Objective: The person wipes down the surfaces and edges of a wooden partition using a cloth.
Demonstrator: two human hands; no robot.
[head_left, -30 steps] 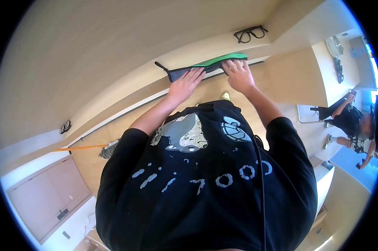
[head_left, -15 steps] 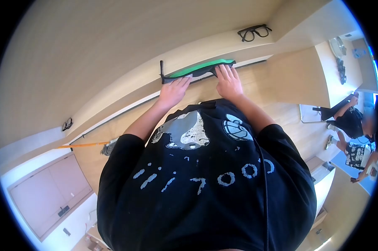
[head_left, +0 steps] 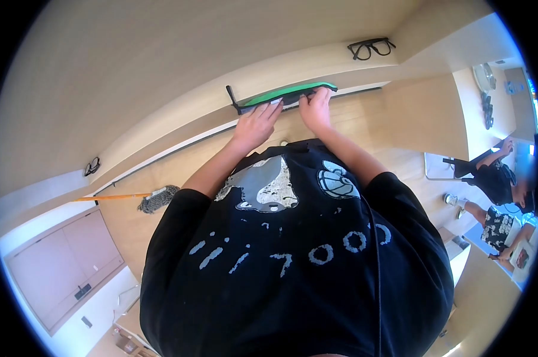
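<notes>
A flat pouch [head_left: 289, 92], black with a green face and a dark strap at its left end, lies at the edge of the pale wooden surface [head_left: 209, 113]. My left hand [head_left: 258, 124] rests on the pouch's near edge toward its left end, its fingers closed on that edge. Toward the right end, my right hand [head_left: 316, 111] pinches the same edge, with its fingers bent over it. The undersides of both hands are hidden.
Black-framed glasses [head_left: 371, 49] lie on the surface at upper right, another pair [head_left: 92, 166] at far left. A mop [head_left: 157, 199] lies on the floor at left. Two people [head_left: 500, 178] are at the right. A closed double door [head_left: 66, 262] stands lower left.
The pouch has turned and slid slightly left, its green face showing more. My right hand's fingers have gone from spread to bent round the edge. The people at right have shifted.
</notes>
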